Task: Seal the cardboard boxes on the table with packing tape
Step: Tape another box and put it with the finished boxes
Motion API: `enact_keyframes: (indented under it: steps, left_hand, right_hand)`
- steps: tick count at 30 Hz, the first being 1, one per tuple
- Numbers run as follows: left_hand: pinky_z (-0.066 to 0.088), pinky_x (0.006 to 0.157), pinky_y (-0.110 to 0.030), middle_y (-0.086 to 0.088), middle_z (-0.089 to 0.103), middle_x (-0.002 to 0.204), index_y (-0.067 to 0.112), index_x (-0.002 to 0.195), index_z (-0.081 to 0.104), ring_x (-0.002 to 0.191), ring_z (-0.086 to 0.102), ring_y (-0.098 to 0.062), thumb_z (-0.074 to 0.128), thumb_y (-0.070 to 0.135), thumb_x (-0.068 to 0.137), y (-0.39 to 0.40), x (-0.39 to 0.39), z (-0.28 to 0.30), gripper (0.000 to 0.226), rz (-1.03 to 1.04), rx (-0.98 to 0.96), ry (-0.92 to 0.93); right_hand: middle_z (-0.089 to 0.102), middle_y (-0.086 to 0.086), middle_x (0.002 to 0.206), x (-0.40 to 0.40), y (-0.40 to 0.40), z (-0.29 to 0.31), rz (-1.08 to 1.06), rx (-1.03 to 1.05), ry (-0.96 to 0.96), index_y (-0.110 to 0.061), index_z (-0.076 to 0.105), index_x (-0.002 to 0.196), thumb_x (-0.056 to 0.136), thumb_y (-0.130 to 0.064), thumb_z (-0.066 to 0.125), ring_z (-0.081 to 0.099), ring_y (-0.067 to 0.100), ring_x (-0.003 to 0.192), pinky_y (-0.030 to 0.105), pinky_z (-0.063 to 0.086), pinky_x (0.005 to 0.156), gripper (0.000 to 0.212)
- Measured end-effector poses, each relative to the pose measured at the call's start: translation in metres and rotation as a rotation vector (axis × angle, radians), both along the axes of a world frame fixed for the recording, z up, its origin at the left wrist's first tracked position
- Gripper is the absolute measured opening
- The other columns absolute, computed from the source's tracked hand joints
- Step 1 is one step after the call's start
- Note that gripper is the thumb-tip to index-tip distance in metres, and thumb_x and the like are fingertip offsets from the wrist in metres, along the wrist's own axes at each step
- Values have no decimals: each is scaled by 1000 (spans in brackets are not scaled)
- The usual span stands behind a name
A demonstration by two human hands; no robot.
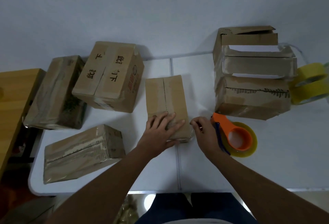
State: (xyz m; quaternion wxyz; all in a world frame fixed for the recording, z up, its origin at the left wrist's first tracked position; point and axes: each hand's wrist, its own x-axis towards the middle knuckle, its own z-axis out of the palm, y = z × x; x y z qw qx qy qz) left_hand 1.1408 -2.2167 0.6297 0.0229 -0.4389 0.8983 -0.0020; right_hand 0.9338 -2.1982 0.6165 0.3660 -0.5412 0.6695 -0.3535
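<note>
L hand [162,126] flat on box [166,99], long axis pointing away, R hand [204,131] pinching tape end, unclear.

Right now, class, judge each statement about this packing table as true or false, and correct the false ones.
1. The left hand lies flat on the small middle box. True.
2. The tape dispenser is green. False: it is orange.
3. The right hand lies beside the dispenser. True.
4. The yellow tape rolls sit at the table's left edge. False: they sit at the right, behind the stacked boxes.
</note>
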Motion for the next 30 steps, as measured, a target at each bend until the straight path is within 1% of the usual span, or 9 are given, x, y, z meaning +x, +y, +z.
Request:
enact_keyframes:
  steps: [4,11,16,18,22,24,26,28,30]
  left_hand:
    - [35,105,-52,-7,39,152,37,155,24,139,37,-31,52,66,90,-2,-4,-2,77,15,-23,18]
    - [35,104,-50,-8,40,151,36,154,27,137,38,-32,55,63,87,-2,-6,-2,78,25,-30,30]
    - [35,105,-49,-6,41,151,37,153,28,138,39,-31,52,63,88,-2,-8,0,75,40,-4,33]
    - [34,105,-49,-6,41,151,37,154,28,138,38,-31,55,63,87,-2,-8,0,77,44,3,30]
    - [35,105,-50,-6,40,151,36,155,26,138,38,-31,55,67,87,-2,-7,-3,79,50,-3,15]
    - [35,105,-50,-6,41,151,36,154,28,137,40,-31,53,66,88,-2,-7,-4,77,47,-10,17]
    - [35,105,-51,-6,42,151,36,154,29,137,41,-31,55,64,88,-2,-7,-5,76,47,-13,19]
    - [36,105,-51,-6,42,151,36,154,29,137,41,-32,52,64,89,-3,-7,-4,74,48,-4,23]
    - [36,105,-52,-7,43,150,36,154,29,137,41,-31,42,66,91,-3,-7,-3,71,49,6,20]
  right_hand:
    - [54,-4,84,7,-7,-8,11,13,71,-12,60,87,98,-9,51,53,9,77,28,44,70,15]
    - [56,8,100,13,-15,-19,-51,163,-10,-11,52,100,101,-18,50,57,18,83,34,52,71,7]
    - [58,10,107,11,-21,-21,76,283,-60,-12,53,109,105,-21,41,59,21,94,39,52,81,16]
    - [63,8,108,9,-17,-18,24,308,-99,-14,56,113,105,-21,39,61,22,97,41,53,84,20]
    - [65,4,117,15,9,2,-326,239,-408,-13,58,125,106,-14,36,64,12,103,32,51,92,29]
    - [61,-5,123,25,24,9,-260,240,-431,-18,54,136,106,-18,37,60,-3,104,23,48,93,34]
    - [57,-13,125,34,33,8,-137,262,-383,-27,46,143,106,-24,40,57,-15,95,8,42,84,38]
    - [54,-14,127,33,35,7,-30,275,-304,-28,36,149,104,-22,43,56,-13,92,2,39,79,45]
    - [51,-16,132,17,34,7,133,240,-190,-30,29,152,101,-19,51,53,-5,106,1,38,86,56]
